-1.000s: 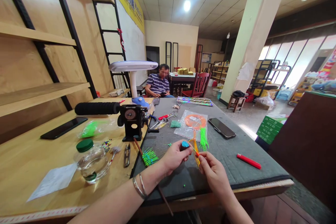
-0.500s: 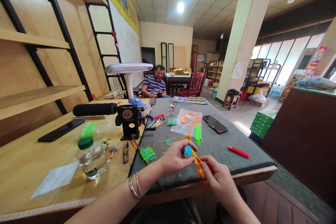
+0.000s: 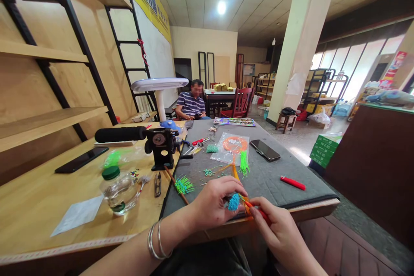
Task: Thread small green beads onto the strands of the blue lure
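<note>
A small blue beaded cluster (image 3: 233, 202), rounded and knobbly, is in your left hand (image 3: 215, 200), low over the near edge of the bench (image 3: 29, 224). Your left grip curls around it with the beaded face outward; the fingers hide its underside, so how it is fixed beneath cannot be told. Your right hand (image 3: 274, 224) has its grip closed on a slim orange-red tool (image 3: 257, 210), pinched between thumb and forefinger, its thin tip pointing at the cluster's right side. Whether the tip touches is too small to tell.

The cluster looks light, firm at each bead but likely to shift if squeezed; it seems best held low around its sides, leaving the bead heads free. The tool looks light and stiff, and probably steers best from close behind its tip.

Orange strands (image 3: 236, 173), soft and likely slippery or quick to tangle, run from beyond your left fingers and show again between your hands. Farther off on a grey mat (image 3: 207, 131) lie a clear bag (image 3: 223, 148) with an orange coil (image 3: 235, 144), a bright green bundle (image 3: 244, 163) and loose turquoise beads (image 3: 208, 173). A phone (image 3: 265, 150) and a red stick (image 3: 293, 183) lie to your right; dark snips (image 3: 158, 184) and a green-lidded jar (image 3: 117, 198), to your left.
</note>
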Motion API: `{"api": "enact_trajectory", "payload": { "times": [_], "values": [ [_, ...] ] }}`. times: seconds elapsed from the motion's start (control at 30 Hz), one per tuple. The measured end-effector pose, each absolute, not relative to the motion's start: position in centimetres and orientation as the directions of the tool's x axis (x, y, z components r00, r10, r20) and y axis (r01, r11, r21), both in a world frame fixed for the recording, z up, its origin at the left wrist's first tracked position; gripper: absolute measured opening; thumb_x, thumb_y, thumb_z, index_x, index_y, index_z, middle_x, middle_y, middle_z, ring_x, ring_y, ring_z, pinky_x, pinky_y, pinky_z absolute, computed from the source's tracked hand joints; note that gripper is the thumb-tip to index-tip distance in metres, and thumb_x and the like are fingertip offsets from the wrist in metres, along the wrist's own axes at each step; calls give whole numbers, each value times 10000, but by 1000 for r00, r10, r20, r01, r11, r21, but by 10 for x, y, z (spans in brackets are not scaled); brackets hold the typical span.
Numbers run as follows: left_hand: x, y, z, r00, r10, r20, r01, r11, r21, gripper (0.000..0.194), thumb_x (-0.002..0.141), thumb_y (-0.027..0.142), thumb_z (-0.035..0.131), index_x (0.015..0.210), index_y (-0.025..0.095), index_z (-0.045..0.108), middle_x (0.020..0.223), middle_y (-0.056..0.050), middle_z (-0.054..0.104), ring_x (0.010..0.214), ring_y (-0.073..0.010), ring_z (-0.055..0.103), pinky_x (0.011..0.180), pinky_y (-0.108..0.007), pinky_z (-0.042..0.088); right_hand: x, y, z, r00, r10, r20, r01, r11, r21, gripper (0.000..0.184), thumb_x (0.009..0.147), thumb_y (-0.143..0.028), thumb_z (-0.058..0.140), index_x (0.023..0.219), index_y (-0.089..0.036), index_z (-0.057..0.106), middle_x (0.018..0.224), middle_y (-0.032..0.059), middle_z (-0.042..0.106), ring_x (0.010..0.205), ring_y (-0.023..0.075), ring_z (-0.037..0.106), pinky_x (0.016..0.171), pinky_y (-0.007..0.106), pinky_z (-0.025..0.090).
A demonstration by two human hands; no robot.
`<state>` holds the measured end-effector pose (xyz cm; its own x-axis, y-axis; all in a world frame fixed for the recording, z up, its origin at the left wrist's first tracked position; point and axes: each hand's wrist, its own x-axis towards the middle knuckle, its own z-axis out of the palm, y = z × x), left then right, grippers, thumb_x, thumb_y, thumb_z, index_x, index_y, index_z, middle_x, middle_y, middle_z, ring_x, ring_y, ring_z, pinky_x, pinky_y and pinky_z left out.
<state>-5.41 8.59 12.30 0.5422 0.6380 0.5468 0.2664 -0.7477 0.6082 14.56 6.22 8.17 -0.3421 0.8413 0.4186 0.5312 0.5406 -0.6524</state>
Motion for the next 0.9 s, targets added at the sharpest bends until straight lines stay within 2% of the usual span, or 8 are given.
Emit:
{"api": "enact_trajectory", "payload": {
  "times": [0.2,0.4,0.67,0.9],
  "values": [
    [-51,91,117,577,709,407,342,-661,668,204,807,339,596,877,181,704,784,-64,700,687,-162,608,658,-241,450,146,59,83,-357,854,379,529,519,-671,275,926,-394,410,912,-214,617,697,22,666,612,164,602,569,224,419],
    [-54,98,112,610,707,358,346,-645,681,236,814,348,578,876,157,701,745,-54,681,615,-133,558,578,-215,411,148,65,80,-382,852,357,526,519,-674,289,924,-402,415,881,-211,627,646,1,629,570,147,554,541,220,381],
    [-54,108,104,581,746,326,330,-582,743,208,817,316,577,835,152,704,752,-54,695,653,-141,591,610,-215,426,155,71,71,-371,879,301,501,462,-732,335,924,-429,395,855,-195,624,629,-17,599,562,129,508,545,212,366],
    [-47,118,96,473,854,217,236,-361,902,211,772,341,628,740,138,674,703,-67,694,658,-160,604,632,-241,455,145,83,52,-221,921,320,400,385,-832,371,909,-473,407,807,-181,612,606,-27,542,550,120,471,520,201,373]
  ]
}}
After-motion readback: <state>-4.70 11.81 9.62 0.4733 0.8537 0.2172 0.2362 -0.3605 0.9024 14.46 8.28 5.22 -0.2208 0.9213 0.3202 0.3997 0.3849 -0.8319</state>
